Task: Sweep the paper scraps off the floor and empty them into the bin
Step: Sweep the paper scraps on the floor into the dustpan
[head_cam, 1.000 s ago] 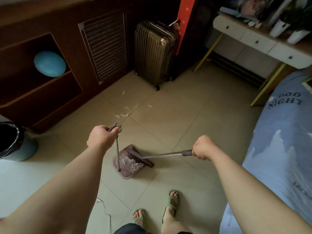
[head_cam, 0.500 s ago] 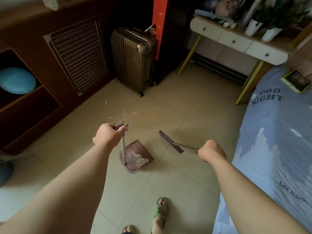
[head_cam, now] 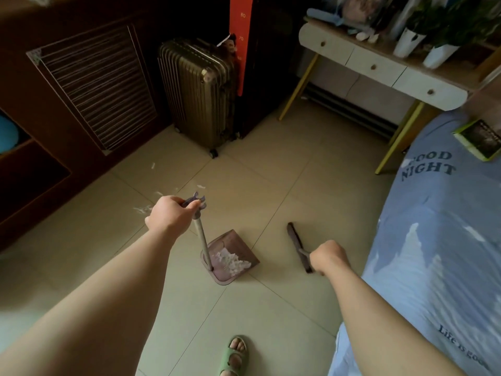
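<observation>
A mauve dustpan [head_cam: 232, 245] rests on the tiled floor in the middle, with a heap of white paper scraps [head_cam: 231, 261] in it. My left hand [head_cam: 170, 214] grips the top of its upright metal handle. My right hand [head_cam: 328, 257] holds the broom handle, and the dark broom head [head_cam: 297, 246] lies on the floor to the right of the dustpan, apart from it. A few loose paper scraps [head_cam: 143, 210] lie on the tiles beyond my left hand, nearer the cabinet. No bin is in view.
A gold suitcase [head_cam: 196, 93] stands against the far wall beside a dark wooden cabinet [head_cam: 89, 85]. A white desk on yellow legs [head_cam: 379, 66] is at the back right. A bed with a blue cover [head_cam: 439, 240] fills the right side. My sandalled foot [head_cam: 234, 355] is below.
The broom head has swung out of the dustpan to the right and now lies apart from it. The view has turned right, so the black bin at the left has left the frame.
</observation>
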Motion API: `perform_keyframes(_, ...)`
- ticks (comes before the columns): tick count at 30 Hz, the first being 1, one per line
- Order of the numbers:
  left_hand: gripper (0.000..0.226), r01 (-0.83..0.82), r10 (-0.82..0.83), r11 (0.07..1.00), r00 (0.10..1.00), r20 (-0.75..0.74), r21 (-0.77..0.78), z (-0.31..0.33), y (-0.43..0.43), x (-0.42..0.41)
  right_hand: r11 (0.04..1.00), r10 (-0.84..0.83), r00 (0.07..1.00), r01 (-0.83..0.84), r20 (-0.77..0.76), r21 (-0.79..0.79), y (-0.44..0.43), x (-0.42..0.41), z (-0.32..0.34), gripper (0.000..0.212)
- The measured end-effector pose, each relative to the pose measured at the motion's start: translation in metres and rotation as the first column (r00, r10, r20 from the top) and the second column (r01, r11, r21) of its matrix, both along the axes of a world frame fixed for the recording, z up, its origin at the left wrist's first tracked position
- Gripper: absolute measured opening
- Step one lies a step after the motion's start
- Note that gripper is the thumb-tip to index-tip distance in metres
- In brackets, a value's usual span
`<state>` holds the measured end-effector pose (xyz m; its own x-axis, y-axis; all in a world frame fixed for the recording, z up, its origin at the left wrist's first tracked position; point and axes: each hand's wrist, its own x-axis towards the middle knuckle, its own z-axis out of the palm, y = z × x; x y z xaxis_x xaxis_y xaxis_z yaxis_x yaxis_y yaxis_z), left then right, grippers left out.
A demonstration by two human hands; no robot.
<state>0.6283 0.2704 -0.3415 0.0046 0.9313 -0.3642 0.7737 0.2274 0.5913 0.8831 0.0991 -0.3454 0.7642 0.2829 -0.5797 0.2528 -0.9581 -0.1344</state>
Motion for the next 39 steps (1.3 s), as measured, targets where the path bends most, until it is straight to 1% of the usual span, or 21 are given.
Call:
perform_keyframes(1, 0.042, -0.006, 0.006, 1.000, 1.000, -0.005, 0.004, -0.001, 0.002, 0.005, 1.000, 0.000, 1.000, 0.000, -0.022, 0.016, 0.008, -0.003, -0.002, 0.021)
perform_keyframes(3, 0.042, -0.008, 0.008, 1.000, 1.000, -0.005, 0.003, -0.001, 0.005, 0.014, 0.999, 0.010, 0.998, -0.007, -0.062, 0.046, 0.022, -0.011, -0.005, 0.026)
perform_keyframes(4, 0.042, -0.005, 0.005, 1.000, 1.000, -0.007, 0.001, -0.001, 0.007, 0.018, 0.998, 0.024, 0.996, -0.019, -0.084, 0.059, 0.028, -0.015, -0.005, 0.025)
perform_keyframes(5, 0.042, 0.001, -0.001, 1.000, 1.000, -0.013, 0.003, -0.001, 0.008, 0.023, 0.997, 0.035, 0.994, -0.028, -0.102, 0.067, 0.033, -0.016, -0.005, 0.019)
perform_keyframes(6, 0.041, 0.006, -0.006, 1.000, 1.000, -0.019, 0.006, -0.001, 0.011, 0.028, 0.997, 0.048, 0.992, -0.040, -0.113, 0.073, 0.037, -0.015, -0.004, 0.009)
perform_keyframes(7, 0.041, 0.014, -0.014, 1.000, 1.000, -0.028, 0.006, 0.000, 0.013, 0.032, 0.995, 0.053, 0.990, -0.042, -0.127, 0.088, 0.040, -0.013, -0.002, 0.007)
perform_keyframes(8, 0.040, 0.023, -0.023, 1.000, 0.999, -0.036, 0.006, 0.001, 0.016, 0.037, 0.994, 0.045, 0.991, -0.031, -0.129, 0.106, 0.045, -0.008, -0.002, 0.017)
perform_keyframes(9, 0.039, 0.030, -0.029, 1.000, 0.999, -0.043, 0.004, 0.001, 0.018, 0.039, 0.993, 0.038, 0.990, -0.022, -0.133, 0.119, 0.048, -0.003, -0.001, 0.022)
perform_keyframes(11, 0.037, 0.043, -0.042, 0.999, 0.998, -0.051, 0.010, 0.002, 0.026, 0.045, 0.990, 0.021, 0.993, -0.005, -0.114, 0.144, 0.054, 0.011, 0.001, 0.022)
perform_keyframes(13, 0.037, 0.047, -0.046, 0.999, 0.998, -0.052, 0.018, 0.003, 0.037, 0.048, 0.986, 0.006, 0.997, 0.008, -0.079, 0.166, 0.061, 0.024, 0.005, 0.017)
perform_keyframes(17, 0.040, 0.049, -0.048, 0.998, 0.998, -0.035, 0.034, 0.010, 0.067, 0.049, 0.987, -0.019, 0.999, 0.023, -0.029, 0.160, 0.075, 0.046, 0.009, 0.020)
perform_keyframes(19, 0.040, 0.050, -0.048, 0.998, 0.998, -0.036, 0.043, 0.016, 0.084, 0.050, 0.988, -0.024, 1.000, 0.023, 0.007, 0.150, 0.086, 0.051, 0.010, 0.010)
perform_keyframes(20, 0.040, 0.045, -0.044, 0.998, 0.998, -0.035, 0.043, 0.018, 0.092, 0.050, 0.989, -0.025, 1.000, 0.022, 0.019, 0.145, 0.093, 0.053, 0.010, 0.010)
perform_keyframes(22, 0.039, 0.037, -0.036, 0.998, 0.999, -0.037, 0.041, 0.023, 0.110, 0.049, 0.991, -0.030, 0.999, 0.025, 0.033, 0.131, 0.108, 0.054, 0.010, 0.018)
perform_keyframes(24, 0.039, 0.035, -0.034, 0.999, 0.999, -0.041, 0.029, 0.025, 0.130, 0.044, 0.992, -0.033, 0.998, 0.026, 0.057, 0.120, 0.129, 0.054, 0.012, 0.020)
perform_keyframes(25, 0.039, 0.035, -0.034, 0.999, 0.998, -0.044, 0.024, 0.026, 0.140, 0.041, 0.992, -0.036, 0.997, 0.028, 0.066, 0.119, 0.140, 0.053, 0.012, 0.018)
perform_keyframes(27, 0.040, 0.027, -0.026, 1.000, 0.999, -0.042, 0.015, 0.028, 0.161, 0.034, 0.992, -0.042, 0.997, 0.034, 0.069, 0.122, 0.165, 0.050, 0.011, 0.006)
perform_keyframes(28, 0.040, 0.022, -0.022, 1.000, 0.999, -0.041, 0.011, 0.028, 0.173, 0.031, 0.991, -0.048, 0.997, 0.040, 0.060, 0.125, 0.180, 0.045, 0.010, 0.001)
perform_keyframes(31, 0.040, 0.024, -0.024, 1.000, 0.998, -0.056, 0.004, 0.026, 0.205, 0.020, 0.993, -0.044, 0.999, 0.043, 0.006, 0.109, 0.219, 0.024, 0.003, 0.003)
perform_keyframes(36, 0.039, 0.026, -0.026, 1.000, 0.998, -0.059, -0.006, 0.021, 0.250, 0.002, 0.993, -0.009, 0.988, 0.026, -0.154, 0.111, 0.278, -0.031, -0.010, 0.002)
perform_keyframes(39, 0.041, 0.034, -0.034, 0.999, 0.997, -0.067, -0.009, 0.020, 0.272, -0.008, 0.990, -0.017, 0.971, 0.050, -0.240, 0.128, 0.308, -0.054, -0.006, 0.021)
